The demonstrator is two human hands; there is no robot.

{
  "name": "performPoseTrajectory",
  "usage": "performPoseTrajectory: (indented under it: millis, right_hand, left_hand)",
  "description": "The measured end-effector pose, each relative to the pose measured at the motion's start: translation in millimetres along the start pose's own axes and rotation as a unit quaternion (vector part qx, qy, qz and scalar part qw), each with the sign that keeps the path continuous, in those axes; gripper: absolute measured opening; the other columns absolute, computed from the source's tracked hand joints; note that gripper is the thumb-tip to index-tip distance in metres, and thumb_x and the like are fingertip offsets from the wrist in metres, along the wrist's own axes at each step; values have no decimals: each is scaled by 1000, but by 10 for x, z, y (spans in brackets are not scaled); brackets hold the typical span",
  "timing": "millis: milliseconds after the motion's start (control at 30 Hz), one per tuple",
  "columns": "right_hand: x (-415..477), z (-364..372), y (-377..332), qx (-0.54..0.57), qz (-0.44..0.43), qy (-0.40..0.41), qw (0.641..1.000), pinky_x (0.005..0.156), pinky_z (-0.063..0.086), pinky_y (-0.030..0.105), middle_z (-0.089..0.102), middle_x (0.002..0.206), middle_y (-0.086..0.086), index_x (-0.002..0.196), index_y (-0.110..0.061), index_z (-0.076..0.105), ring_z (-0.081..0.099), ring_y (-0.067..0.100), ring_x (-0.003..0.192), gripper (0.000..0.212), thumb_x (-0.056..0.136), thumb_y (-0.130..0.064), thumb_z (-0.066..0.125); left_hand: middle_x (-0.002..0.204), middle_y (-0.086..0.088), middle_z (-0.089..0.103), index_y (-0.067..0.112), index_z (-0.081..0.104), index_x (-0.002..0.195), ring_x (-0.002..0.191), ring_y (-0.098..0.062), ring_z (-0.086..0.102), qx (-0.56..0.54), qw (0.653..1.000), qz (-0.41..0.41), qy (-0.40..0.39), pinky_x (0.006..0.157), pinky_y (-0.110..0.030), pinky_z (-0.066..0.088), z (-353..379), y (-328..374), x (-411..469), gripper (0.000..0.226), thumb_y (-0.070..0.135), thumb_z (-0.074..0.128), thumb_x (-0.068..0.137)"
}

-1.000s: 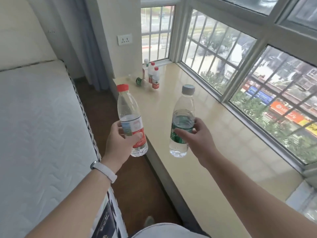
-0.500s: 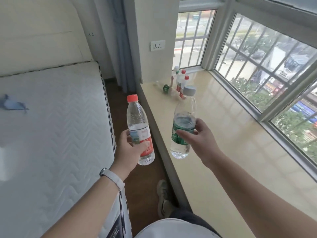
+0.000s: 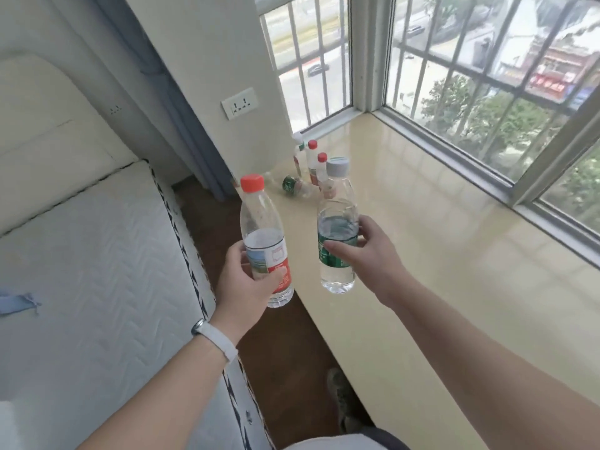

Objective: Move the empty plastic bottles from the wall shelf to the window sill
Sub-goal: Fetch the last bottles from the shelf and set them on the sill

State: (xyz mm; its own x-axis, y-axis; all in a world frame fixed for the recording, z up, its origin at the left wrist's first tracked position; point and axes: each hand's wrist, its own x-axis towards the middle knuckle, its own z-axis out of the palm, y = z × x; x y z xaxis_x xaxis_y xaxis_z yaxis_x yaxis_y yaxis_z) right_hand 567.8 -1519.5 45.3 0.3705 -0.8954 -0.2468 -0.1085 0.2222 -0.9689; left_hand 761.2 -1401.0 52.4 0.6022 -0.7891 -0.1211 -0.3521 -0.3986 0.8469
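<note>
Fingers of the left hand (image 3: pixel 246 280) curl round the red-capped bottle (image 3: pixel 261 222); those of the right hand (image 3: pixel 370 258) curl round the grey-capped bottle (image 3: pixel 336 203). Both bottles are roughly upright, long axes vertical, caps up. The first is held just off the window sill (image 3: pixel 454 271) edge, the second above the sill. Step: carrying. Next, probably, set both down upright beside the bottles (image 3: pixel 313 157) at the sill's far end.

Bright, even daylight comes through the windows (image 3: pixel 487 102) and lays a soft glare on the glossy sill (image 3: pixel 438 222), shadows are faint, the wide lens bends lines near the edges, and the whole frame is slightly soft.
</note>
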Motion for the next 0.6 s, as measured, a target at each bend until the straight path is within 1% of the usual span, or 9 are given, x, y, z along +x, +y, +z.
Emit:
performPoseTrajectory:
  millis: [67,167,200,300,367,433,533,600]
  right_hand:
    - [165,-70,38,17,9,9,1000,78,58,33,73,99,-5,108,-34,61,70,5,82,43,70,-30,81]
    - [374,-147,75,20,15,14,1000,76,57,31,72,100,-4,109,-32,60,70,4,80,44,71,-30,82]
    - [436,-169,77,17,15,17,1000,77,56,31,71,101,-4,110,-32,60,69,2,79,44,71,-29,82]
    - [579,-229,59,7,14,29,999,77,56,30,70,103,-5,113,-31,59,67,-2,78,47,72,-29,82]
    - [639,-270,39,6,13,39,999,75,55,29,70,102,-5,112,-32,59,66,-4,77,46,72,-28,81]
    - [690,-314,29,4,11,53,999,74,54,27,70,101,-6,111,-32,60,65,-4,77,45,72,-29,81]
    - [793,-363,33,8,13,79,997,71,52,25,69,102,-8,112,-32,60,65,-5,77,46,72,-29,81]
    - [886,-355,38,16,14,102,995,71,52,25,68,102,-9,112,-33,59,65,-5,76,47,71,-30,81]
  left_hand:
    - [117,13,66,34,50,126,105,-9,65,12,1000,4,-6,84,-34,58,118,72,184,65,28,86,73]
    - [117,12,65,34,49,125,104,-9,65,19,1000,13,-10,80,-26,56,258,193,433,63,25,86,74]
    - [117,12,65,33,49,126,105,-9,64,22,999,18,-15,81,-26,56,292,232,511,63,25,86,75]
    - [119,12,63,33,48,129,107,-8,63,23,999,20,-41,84,-30,57,378,310,728,65,28,85,76]
    - [121,12,61,32,46,132,108,-9,62,25,998,18,-60,85,-29,57,428,351,844,67,28,84,77]
    - [123,9,61,29,45,135,108,-8,62,26,996,21,-79,82,-25,55,476,393,964,69,27,84,77]
    - [123,7,60,25,45,136,102,-3,60,28,994,28,-105,75,-16,50,558,473,1139,68,24,83,80]
    - [121,7,60,24,45,135,100,-2,59,31,992,33,-117,72,-14,47,604,489,1283,66,23,82,80]
